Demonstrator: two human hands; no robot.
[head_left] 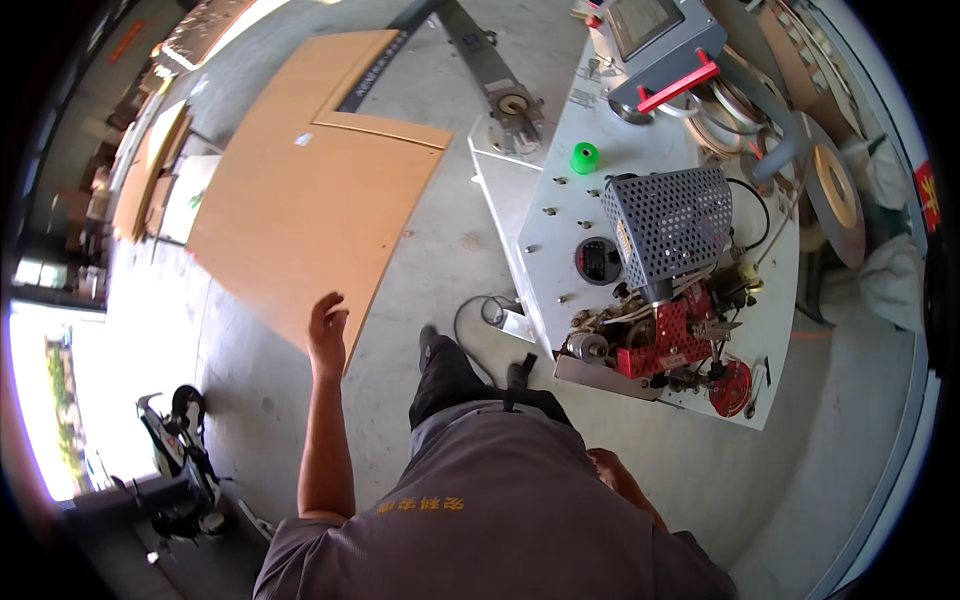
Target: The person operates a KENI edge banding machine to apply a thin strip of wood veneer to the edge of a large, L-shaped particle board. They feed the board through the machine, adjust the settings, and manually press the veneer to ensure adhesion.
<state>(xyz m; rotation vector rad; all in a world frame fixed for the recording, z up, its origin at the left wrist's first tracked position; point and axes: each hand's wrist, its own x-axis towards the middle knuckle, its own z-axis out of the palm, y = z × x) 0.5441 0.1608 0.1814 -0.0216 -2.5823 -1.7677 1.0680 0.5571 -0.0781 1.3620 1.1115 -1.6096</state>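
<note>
My left hand [327,330] is raised in front of me at the near corner of a large brown panel [300,215]. Its fingers are loosely bent and apart, with nothing visible between them. Whether it touches the panel's edge I cannot tell. The panel has a rectangular notch at its far right and a small white patch on its face. My right hand [605,466] hangs low by my right side, partly covered by my shirt, its fingers hidden. Nearest to it stands an edge-banding machine [665,320] with red parts and a perforated grey guard.
The machine's pale worktable [560,235] carries a green roll [584,157] and a control screen [645,25]. Behind the panel extends a metal arm [485,70]. A black cable [470,320] lies on the floor by my feet. At lower left is a scooter-like vehicle [180,440].
</note>
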